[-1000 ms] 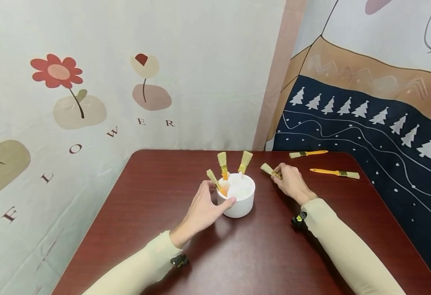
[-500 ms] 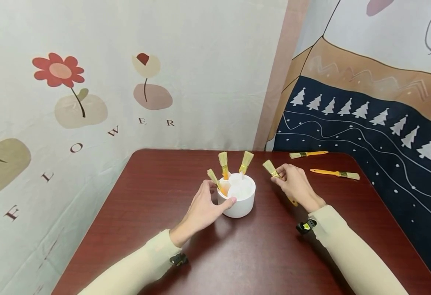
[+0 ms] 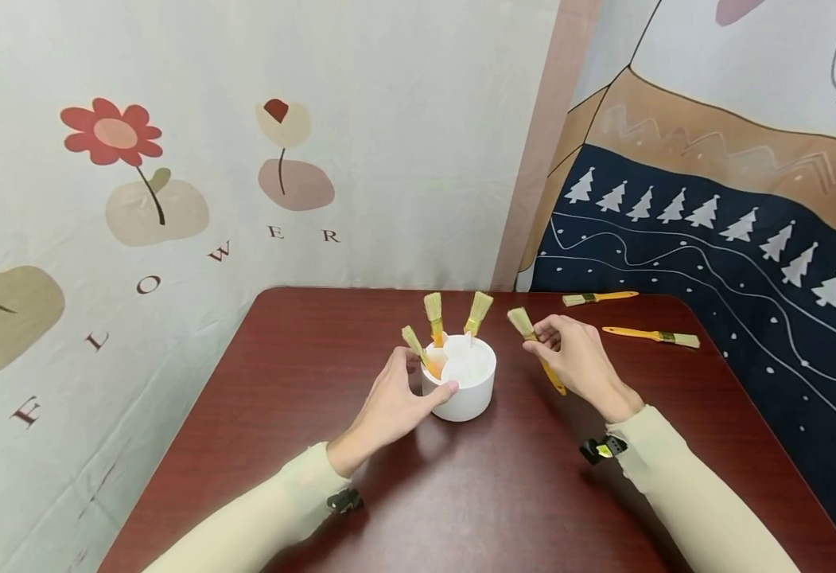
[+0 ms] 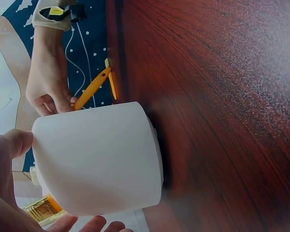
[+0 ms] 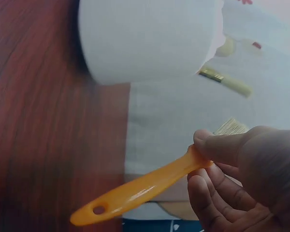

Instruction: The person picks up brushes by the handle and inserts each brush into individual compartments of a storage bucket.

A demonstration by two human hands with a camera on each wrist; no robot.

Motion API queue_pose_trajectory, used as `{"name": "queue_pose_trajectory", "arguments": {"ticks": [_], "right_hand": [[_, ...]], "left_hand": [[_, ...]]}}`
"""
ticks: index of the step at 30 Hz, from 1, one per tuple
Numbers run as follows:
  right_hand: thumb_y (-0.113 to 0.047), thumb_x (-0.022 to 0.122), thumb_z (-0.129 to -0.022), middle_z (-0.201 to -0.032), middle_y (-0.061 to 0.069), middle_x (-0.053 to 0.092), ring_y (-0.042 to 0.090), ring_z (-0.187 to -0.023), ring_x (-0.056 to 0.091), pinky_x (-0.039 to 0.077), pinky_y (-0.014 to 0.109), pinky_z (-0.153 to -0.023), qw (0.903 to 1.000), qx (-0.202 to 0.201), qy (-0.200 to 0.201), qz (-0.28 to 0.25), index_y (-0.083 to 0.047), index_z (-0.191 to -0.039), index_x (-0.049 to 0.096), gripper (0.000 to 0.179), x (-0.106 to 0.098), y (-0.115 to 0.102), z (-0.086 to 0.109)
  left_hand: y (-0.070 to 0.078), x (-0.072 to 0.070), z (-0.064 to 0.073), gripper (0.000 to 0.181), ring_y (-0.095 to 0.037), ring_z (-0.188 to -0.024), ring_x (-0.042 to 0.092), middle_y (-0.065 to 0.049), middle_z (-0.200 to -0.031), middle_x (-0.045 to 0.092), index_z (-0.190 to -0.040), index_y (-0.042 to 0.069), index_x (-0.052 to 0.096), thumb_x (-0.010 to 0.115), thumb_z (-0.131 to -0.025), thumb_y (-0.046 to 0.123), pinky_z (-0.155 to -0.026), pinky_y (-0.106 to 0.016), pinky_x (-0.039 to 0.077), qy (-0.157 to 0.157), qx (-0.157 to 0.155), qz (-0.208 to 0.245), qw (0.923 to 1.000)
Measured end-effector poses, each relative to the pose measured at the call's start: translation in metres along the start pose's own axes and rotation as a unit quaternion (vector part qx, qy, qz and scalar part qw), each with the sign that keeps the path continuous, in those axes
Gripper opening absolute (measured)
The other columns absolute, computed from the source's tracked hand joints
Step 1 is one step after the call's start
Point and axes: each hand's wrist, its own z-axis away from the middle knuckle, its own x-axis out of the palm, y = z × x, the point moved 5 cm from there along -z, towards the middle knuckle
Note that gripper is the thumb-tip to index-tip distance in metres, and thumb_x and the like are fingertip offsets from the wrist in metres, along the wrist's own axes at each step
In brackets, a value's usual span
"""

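A round white divided pot stands on the table, and my left hand holds its left side, thumb at the front and fingers round the back. Three paintbrushes stand in it bristles up: a left one, a back one and one leaning right. Right of the pot, my right hand pinches another paintbrush between thumb and fingers near the ferrule. Its bristles point up and to the left in the head view, with the yellow handle slanting down below the fingers.
Two more yellow-handled paintbrushes lie at the far right of the dark red table: one by the back edge, another nearer. A printed cloth hangs behind the table, and a navy tree-patterned one hangs at the right.
My right hand has lifted the paintbrush and tilted it more upright, so its handle now shows below the fingers. The left hand and the pot have stayed in place.
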Motion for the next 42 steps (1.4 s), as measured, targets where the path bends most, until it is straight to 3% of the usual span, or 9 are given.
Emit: {"name": "queue_pose_trajectory", "arguments": {"ticks": [4,11,21,31,42], "right_hand": [[-0.014,0.095,-0.099,-0.107,0.017,0.083,0.026,-0.089,0.076,0.067,0.029,-0.081,0.9999,-0.013,0.01,-0.001,-0.001,-0.121,0.08,0.029,-0.007,-0.011,0.002],[-0.015,0.095,-0.099,-0.11,0.016,0.084,0.027,-0.09,0.078,0.071,0.037,-0.083,0.9994,-0.031,0.016,-0.007,-0.002,-0.123,0.08,0.031,-0.012,-0.028,0.005],[-0.013,0.096,-0.098,-0.108,0.013,0.084,0.024,-0.089,0.078,0.073,0.05,-0.084,0.9979,-0.054,0.029,-0.021,-0.003,-0.122,0.081,0.03,-0.017,-0.043,0.009],[-0.009,0.097,-0.096,-0.104,0.006,0.083,0.017,-0.086,0.077,0.065,0.022,-0.078,0.9926,-0.102,0.052,-0.04,-0.007,-0.118,0.083,0.027,-0.026,-0.069,0.013],[-0.007,0.1,-0.092,-0.101,0.001,0.083,0.011,-0.084,0.075,0.063,0.019,-0.075,0.9858,-0.14,0.081,-0.046,-0.01,-0.116,0.084,0.029,-0.034,-0.087,0.015]], "left_hand": [[0.001,-0.001,-0.002,0.076,-0.031,-0.125,0.075,-0.009,-0.142,0.071,-0.142,0.012,0.06,0.091,-0.094,0.063,-0.107,-0.05,0.06,-0.001,0.001,-0.003,1.0],[0.001,-0.002,-0.004,0.078,-0.032,-0.121,0.071,-0.01,-0.14,0.071,-0.142,0.011,0.06,0.09,-0.094,0.065,-0.101,-0.047,0.058,0.0,0.006,-0.014,0.9999],[0.001,-0.003,-0.003,0.076,-0.033,-0.122,0.072,-0.012,-0.14,0.072,-0.139,0.011,0.06,0.09,-0.094,0.063,-0.104,-0.049,0.059,-0.003,0.007,-0.022,0.9997],[0.0,-0.002,-0.004,0.074,-0.032,-0.124,0.074,-0.01,-0.139,0.073,-0.138,0.011,0.06,0.091,-0.094,0.062,-0.106,-0.05,0.06,-0.006,0.012,-0.022,0.9997],[-0.001,-0.002,-0.005,0.075,-0.033,-0.129,0.075,-0.01,-0.14,0.073,-0.14,0.012,0.06,0.091,-0.094,0.061,-0.111,-0.054,0.062,-0.009,0.012,-0.013,0.9998]]}}
